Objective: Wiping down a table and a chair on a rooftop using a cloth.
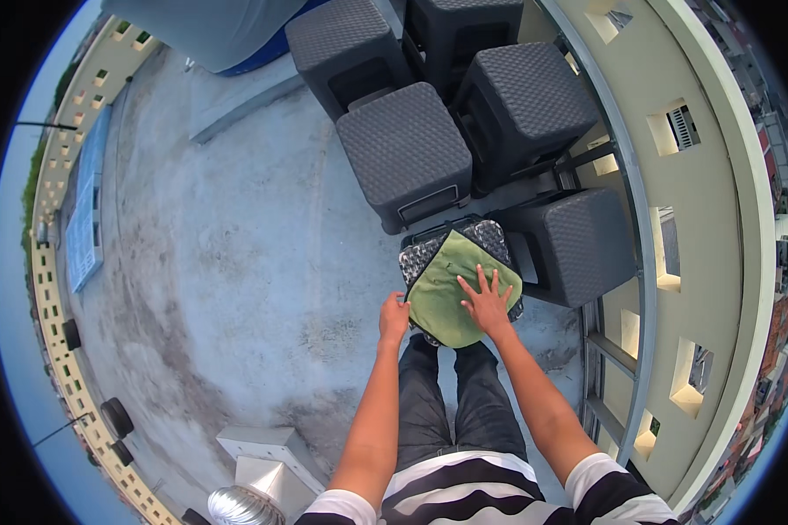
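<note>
A green cloth (437, 298) with a dark edge lies spread, corner forward, over a stool or seat with a black-and-white patterned cover (421, 257), right in front of my legs. My left hand (394, 318) pinches the cloth's left corner between thumb and fingers. With its fingers spread, my right hand (487, 303) rests flat on the right part of the cloth. Small creases run across the cloth ahead of that hand. Most of the support under the cover is hidden.
Dark grey woven-pattern plastic stools (404, 147) stand close ahead, and another stool (588, 246) is tilted at the right. A metal ladder-like frame (645, 262) runs along the pierced parapet wall (716, 197). A roof turbine vent (246, 505) is at the lower left.
</note>
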`<state>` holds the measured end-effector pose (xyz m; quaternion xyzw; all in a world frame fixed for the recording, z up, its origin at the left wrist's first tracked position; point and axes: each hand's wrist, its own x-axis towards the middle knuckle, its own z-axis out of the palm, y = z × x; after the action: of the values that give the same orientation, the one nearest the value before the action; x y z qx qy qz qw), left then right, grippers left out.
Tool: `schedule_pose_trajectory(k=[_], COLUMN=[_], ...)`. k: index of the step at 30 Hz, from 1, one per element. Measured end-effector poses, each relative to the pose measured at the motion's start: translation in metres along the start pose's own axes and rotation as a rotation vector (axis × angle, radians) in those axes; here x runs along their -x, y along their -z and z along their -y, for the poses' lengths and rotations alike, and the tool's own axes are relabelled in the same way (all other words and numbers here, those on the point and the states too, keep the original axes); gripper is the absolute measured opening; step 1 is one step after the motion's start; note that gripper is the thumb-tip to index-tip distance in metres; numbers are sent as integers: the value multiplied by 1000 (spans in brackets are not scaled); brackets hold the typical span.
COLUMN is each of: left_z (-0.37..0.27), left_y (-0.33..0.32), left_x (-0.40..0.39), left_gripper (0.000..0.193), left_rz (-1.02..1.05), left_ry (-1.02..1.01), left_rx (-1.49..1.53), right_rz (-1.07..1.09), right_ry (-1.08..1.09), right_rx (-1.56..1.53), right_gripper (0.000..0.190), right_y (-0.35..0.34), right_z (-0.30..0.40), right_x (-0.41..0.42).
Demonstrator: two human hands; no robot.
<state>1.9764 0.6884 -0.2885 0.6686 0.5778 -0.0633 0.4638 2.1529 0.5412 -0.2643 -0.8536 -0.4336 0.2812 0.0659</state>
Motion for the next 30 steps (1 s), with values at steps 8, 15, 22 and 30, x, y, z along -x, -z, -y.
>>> schedule_pose_trajectory(k=[8, 15, 22, 30], left_z=[40, 36, 36, 30], left_y=[-39, -43, -39, -40], left_x=[-10, -15, -33, -27], left_gripper=[63, 77, 77, 80], left_rz=[114, 246, 300, 262], left_ry=[48, 256, 184, 256], left_rx=[415, 793, 662, 684], right_rz=[-141, -289, 267, 275], right_ry=[-71, -547, -610, -600], right_rx=[38, -360, -1035, -952], right_gripper=[69, 89, 83, 87], right_y=[-22, 24, 20, 14], right_z=[-3, -54, -111, -120], right_x=[-3, -49, -77, -78])
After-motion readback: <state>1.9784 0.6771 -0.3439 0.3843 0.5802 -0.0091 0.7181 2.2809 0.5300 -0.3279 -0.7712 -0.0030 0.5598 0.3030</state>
